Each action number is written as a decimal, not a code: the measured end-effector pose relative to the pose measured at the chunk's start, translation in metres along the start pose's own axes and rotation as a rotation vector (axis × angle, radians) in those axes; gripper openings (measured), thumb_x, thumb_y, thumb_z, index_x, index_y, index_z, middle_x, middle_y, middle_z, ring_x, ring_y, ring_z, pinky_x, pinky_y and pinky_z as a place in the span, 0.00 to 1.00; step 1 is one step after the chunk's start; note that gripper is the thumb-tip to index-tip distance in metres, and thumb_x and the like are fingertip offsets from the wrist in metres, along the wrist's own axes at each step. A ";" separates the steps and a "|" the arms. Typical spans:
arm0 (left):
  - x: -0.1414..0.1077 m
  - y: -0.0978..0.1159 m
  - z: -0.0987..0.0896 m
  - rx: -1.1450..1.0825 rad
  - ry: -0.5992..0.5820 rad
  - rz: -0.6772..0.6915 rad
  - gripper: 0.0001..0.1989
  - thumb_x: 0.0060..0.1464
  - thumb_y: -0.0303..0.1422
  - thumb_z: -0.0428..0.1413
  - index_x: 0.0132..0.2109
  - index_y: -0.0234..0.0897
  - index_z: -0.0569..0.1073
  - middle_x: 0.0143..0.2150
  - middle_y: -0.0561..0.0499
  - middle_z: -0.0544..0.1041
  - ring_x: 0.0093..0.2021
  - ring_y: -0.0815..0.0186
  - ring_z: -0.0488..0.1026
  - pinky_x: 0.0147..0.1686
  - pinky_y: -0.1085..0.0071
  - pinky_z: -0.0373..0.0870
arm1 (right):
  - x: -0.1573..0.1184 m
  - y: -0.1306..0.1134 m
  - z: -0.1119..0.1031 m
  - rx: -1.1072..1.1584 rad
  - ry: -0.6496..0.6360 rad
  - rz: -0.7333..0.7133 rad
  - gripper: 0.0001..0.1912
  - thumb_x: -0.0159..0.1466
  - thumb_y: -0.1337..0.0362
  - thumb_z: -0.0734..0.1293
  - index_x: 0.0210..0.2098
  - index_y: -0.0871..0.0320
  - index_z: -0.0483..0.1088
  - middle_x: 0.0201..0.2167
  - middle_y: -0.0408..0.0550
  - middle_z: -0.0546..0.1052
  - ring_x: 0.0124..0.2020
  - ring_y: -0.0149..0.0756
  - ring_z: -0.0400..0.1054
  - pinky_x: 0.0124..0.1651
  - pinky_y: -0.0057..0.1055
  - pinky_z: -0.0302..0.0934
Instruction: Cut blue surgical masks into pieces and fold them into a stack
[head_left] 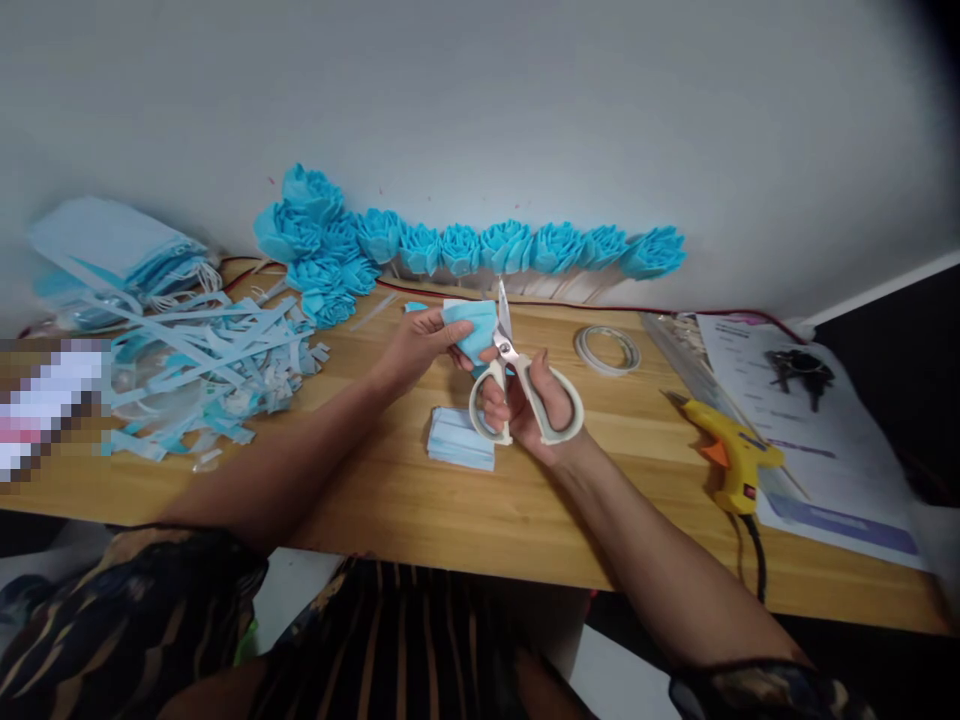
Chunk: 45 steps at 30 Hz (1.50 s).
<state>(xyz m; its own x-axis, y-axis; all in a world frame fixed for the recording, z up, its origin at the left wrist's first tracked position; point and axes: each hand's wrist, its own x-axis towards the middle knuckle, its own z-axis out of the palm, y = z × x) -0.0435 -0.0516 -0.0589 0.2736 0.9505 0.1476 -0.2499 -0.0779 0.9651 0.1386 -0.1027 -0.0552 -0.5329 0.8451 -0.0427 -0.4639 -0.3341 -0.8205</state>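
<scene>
My left hand (427,345) pinches a small light-blue piece of mask fabric (474,325) above the middle of the table. In my right hand (536,405) are white-handled scissors (505,348), with the thumb and fingers through the loops and the blades pointing away from me. The blades are parted a little at the right edge of the piece; whether they touch it I cannot tell. Below my hands lies a stack of folded light-blue pieces (459,440). Some more blue material (415,307) shows behind my left hand, partly hidden.
Blue fabric flowers (555,248) line the wall. Cut strips (225,360) and a bag of masks (120,250) lie left. To the right are a tape roll (607,350), a yellow glue gun (724,455) with a cord, keys (801,368) and printed sheets (847,470).
</scene>
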 end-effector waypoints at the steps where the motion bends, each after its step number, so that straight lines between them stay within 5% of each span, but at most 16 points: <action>1: 0.001 -0.001 -0.001 -0.022 0.010 -0.006 0.20 0.47 0.46 0.69 0.34 0.32 0.77 0.26 0.51 0.79 0.22 0.69 0.75 0.25 0.73 0.72 | 0.000 0.000 0.000 0.005 0.004 -0.001 0.28 0.62 0.37 0.66 0.43 0.56 0.72 0.23 0.39 0.67 0.20 0.27 0.57 0.21 0.27 0.57; 17: 0.001 -0.001 -0.002 -0.065 0.013 -0.046 0.20 0.48 0.45 0.69 0.33 0.31 0.75 0.24 0.50 0.78 0.21 0.69 0.74 0.23 0.73 0.72 | 0.001 0.006 0.001 -0.003 -0.010 -0.024 0.32 0.54 0.35 0.73 0.40 0.56 0.69 0.19 0.34 0.62 0.15 0.23 0.49 0.15 0.24 0.46; 25: 0.000 0.000 0.000 -0.078 -0.023 -0.033 0.20 0.47 0.45 0.69 0.32 0.31 0.75 0.24 0.51 0.78 0.22 0.69 0.75 0.24 0.74 0.72 | -0.001 0.005 0.009 -0.052 0.023 -0.078 0.29 0.58 0.34 0.68 0.41 0.53 0.70 0.23 0.39 0.65 0.21 0.29 0.56 0.23 0.29 0.55; 45: 0.005 -0.003 -0.009 -0.038 -0.005 -0.030 0.22 0.45 0.48 0.69 0.31 0.32 0.76 0.24 0.51 0.79 0.21 0.69 0.74 0.24 0.74 0.73 | -0.001 0.007 0.004 -0.001 0.057 -0.064 0.32 0.53 0.36 0.74 0.42 0.57 0.71 0.17 0.32 0.63 0.13 0.21 0.47 0.13 0.22 0.42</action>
<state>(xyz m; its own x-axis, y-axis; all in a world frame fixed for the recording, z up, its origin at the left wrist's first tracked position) -0.0494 -0.0442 -0.0633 0.2856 0.9508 0.1200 -0.2763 -0.0382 0.9603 0.1326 -0.1074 -0.0584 -0.4608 0.8872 -0.0225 -0.4948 -0.2778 -0.8234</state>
